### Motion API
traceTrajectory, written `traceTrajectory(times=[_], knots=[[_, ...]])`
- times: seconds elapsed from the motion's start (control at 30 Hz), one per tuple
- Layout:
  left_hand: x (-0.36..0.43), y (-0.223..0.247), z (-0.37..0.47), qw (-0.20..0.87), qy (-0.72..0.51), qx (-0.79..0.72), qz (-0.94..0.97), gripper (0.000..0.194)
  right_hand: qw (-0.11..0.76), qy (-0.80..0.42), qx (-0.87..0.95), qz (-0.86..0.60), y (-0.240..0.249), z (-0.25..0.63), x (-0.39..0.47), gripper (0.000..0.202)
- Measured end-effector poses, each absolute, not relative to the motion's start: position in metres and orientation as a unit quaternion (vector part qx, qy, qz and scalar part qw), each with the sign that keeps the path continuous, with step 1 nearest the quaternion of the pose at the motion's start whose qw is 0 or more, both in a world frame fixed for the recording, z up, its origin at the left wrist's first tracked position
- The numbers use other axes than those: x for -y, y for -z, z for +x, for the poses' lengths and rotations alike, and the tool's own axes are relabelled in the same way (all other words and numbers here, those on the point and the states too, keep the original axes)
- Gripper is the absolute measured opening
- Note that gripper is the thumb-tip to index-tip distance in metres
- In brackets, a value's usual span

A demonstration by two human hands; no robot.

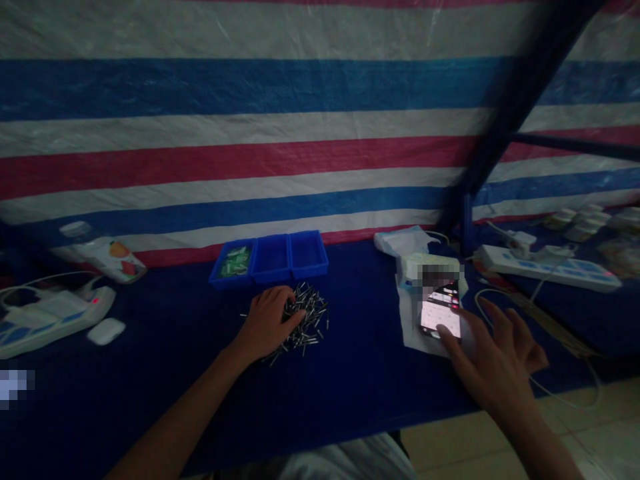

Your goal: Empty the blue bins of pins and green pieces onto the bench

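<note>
A heap of small metal pins (pixel 313 313) lies on the dark blue table. My left hand (pixel 270 321) rests on the heap's left side with its fingers curled over some pins; what is under the fingers is hidden. To the right, my right hand (pixel 493 353) is spread over the lower edge of a lit phone (pixel 441 315), thumb at the screen. The phone lies on white paper and packets. Behind the heap stands a blue tray (pixel 309 255) with three compartments; the left one holds green and clear small pieces (pixel 235 261).
A bottle (pixel 113 257) lies tilted at the left, near a power strip (pixel 60 320) and a white case (pixel 106 331). Another power strip (pixel 550 268) and cables lie at the right, by a dark frame post. A striped sheet (pixel 250 160) hangs behind the table.
</note>
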State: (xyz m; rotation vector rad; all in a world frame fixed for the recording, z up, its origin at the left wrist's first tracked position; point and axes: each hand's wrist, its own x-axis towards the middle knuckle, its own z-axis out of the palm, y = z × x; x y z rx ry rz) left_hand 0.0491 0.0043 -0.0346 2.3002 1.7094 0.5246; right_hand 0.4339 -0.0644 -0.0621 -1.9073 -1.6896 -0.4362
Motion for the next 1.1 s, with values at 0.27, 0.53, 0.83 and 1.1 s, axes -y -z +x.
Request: traceTrajectory(times=[0.27, 0.53, 0.83, 1.1], knots=[[-0.005, 0.034, 0.050, 0.114, -0.171, -0.584, 0.785, 0.020, 0.257, 0.176, 0.626, -0.715, 0.067, 0.442, 0.066, 0.052], [-0.005, 0.034, 0.049, 0.114, -0.174, -0.581, 0.787, 0.020, 0.210, 0.164, 0.682, -0.682, 0.064, 0.429, 0.062, 0.050], [-0.005, 0.034, 0.049, 0.116, -0.172, -0.585, 0.784, 0.021, 0.230, 0.162, 0.651, -0.705, 0.060, 0.428, 0.063, 0.052], [-0.005, 0.032, 0.050, 0.117, -0.173, -0.585, 0.784, 0.022, 0.256, 0.173, 0.604, -0.735, 0.067, 0.436, 0.064, 0.056]])
